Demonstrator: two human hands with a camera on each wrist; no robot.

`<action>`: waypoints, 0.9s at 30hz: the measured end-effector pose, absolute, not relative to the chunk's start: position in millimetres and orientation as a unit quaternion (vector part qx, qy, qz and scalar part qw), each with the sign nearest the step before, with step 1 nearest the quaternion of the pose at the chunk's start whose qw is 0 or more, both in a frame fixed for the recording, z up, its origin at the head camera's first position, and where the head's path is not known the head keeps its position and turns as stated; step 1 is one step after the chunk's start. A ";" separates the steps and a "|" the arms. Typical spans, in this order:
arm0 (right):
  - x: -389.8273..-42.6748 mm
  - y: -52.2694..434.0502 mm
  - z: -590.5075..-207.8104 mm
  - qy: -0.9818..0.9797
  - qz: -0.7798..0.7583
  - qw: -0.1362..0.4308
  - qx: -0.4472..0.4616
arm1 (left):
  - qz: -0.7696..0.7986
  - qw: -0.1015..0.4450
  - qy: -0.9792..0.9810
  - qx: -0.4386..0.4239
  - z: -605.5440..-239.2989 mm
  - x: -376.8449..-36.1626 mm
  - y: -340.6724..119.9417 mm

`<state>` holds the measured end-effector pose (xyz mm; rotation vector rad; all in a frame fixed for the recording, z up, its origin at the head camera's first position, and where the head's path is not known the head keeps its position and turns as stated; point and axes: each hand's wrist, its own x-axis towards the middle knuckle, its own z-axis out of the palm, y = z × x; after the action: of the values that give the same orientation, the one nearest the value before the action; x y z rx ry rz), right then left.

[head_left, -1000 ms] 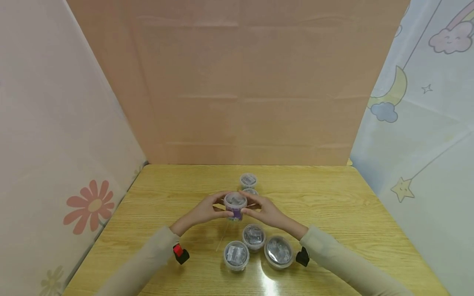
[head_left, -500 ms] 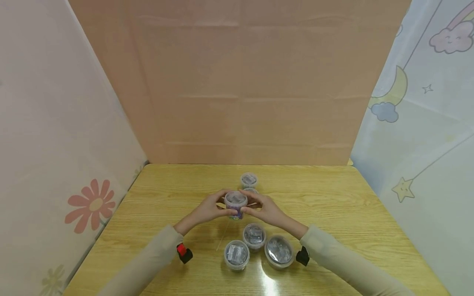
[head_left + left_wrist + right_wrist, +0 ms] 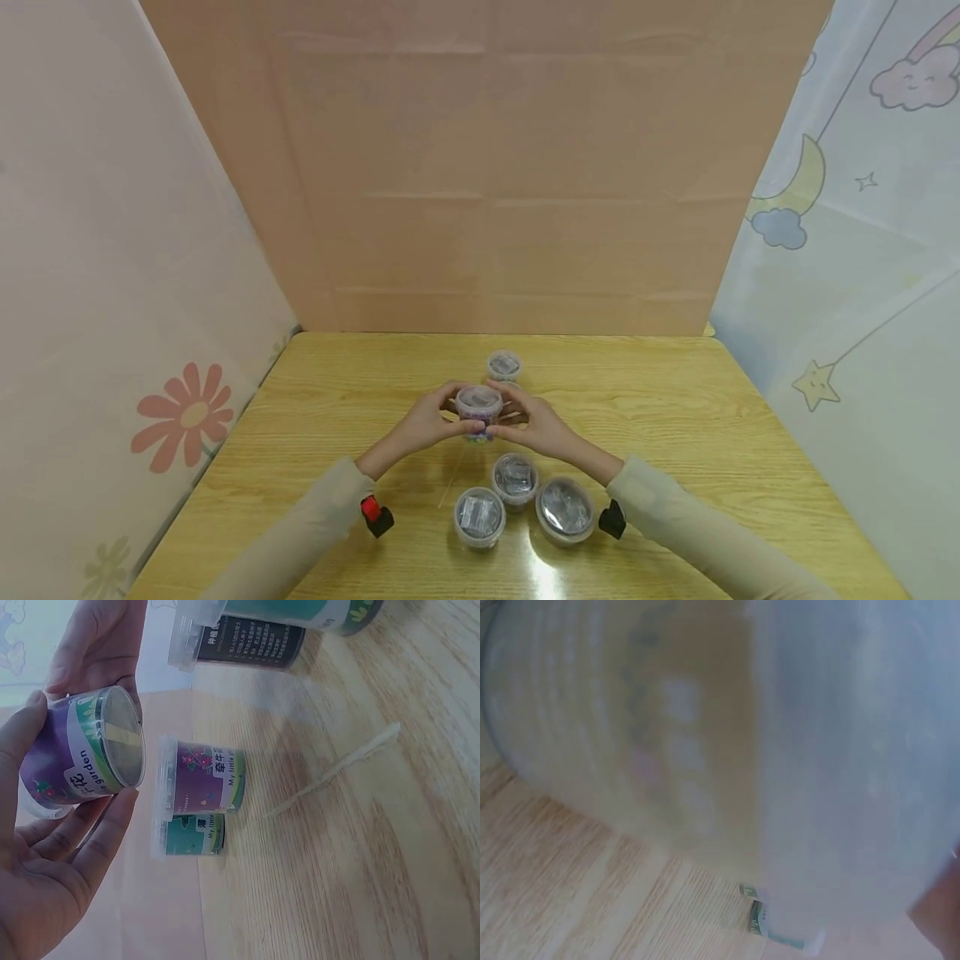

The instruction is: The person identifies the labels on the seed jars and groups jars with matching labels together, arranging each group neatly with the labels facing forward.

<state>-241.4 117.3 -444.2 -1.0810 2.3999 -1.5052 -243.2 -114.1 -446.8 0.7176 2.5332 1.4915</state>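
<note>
1. The left hand [image 3: 422, 427] grips a small purple-labelled cup [image 3: 478, 412] from its left side, thumb and fingers curled round the wall; the right hand [image 3: 538, 428] pinches the same cup from the right, so it is held between both hands, lifted off the wooden table [image 3: 675, 417] near its middle.
2. In the left wrist view the cup [image 3: 82, 754] lies tilted in the palm, its clear end facing the camera; a second purple cup [image 3: 202, 776] and a green-labelled cup [image 3: 191, 834] stand just beyond it on the table.
3. Three more lidded cups [image 3: 517, 500] sit close together nearer the person; one further cup [image 3: 503, 365] stands behind the held one.
4. To handle this well, I judge that the grip should stay on the wall, not the thin lid rim; both thumbs should press evenly, since the plastic looks smooth and light and may slip or flex.
5. The right wrist view is filled by a blurred pale surface; nothing useful shows there.
</note>
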 end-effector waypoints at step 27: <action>-246.2 126.7 -437.5 0.728 -0.563 0.144 -0.363 | 0.584 0.176 0.728 0.314 -444.0 -246.3 -127.5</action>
<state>-246.2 126.7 -437.5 -1.0463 2.0999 -1.6226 -246.3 -127.5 -444.0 0.8887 2.0615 1.6542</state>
